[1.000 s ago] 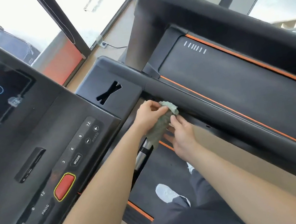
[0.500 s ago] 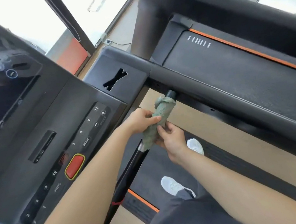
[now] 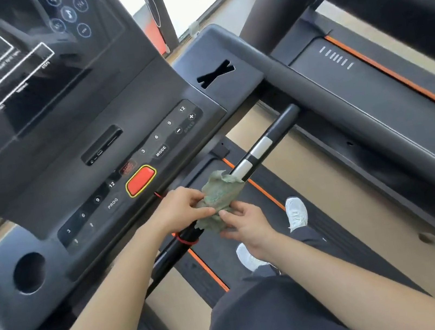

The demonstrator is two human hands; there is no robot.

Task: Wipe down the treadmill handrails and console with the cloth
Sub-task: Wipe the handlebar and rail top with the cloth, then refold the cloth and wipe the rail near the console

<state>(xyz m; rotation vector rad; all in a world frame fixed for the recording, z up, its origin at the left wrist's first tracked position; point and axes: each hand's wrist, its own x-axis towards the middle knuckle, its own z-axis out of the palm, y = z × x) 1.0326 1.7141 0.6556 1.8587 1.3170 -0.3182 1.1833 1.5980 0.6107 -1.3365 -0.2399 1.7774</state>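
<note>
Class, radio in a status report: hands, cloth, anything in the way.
Left hand and right hand both grip cloth. Cloth draped over black crossbar. Red cord looped on bar beside cloth.

console (image 3: pixel 41 175) | right key strip (image 3: pixel 165 133): we read 3, 6, 9, 12, MODE, SPEED with − and + | left key strip (image 3: pixel 89 210): we read 3, 6, 9, 12, PROG | screen (image 3: pixel 34 79): white captions too blurred for us | small label (image 3: pixel 128 166) above red button (image 3: pixel 140 180): unreadable
</note>
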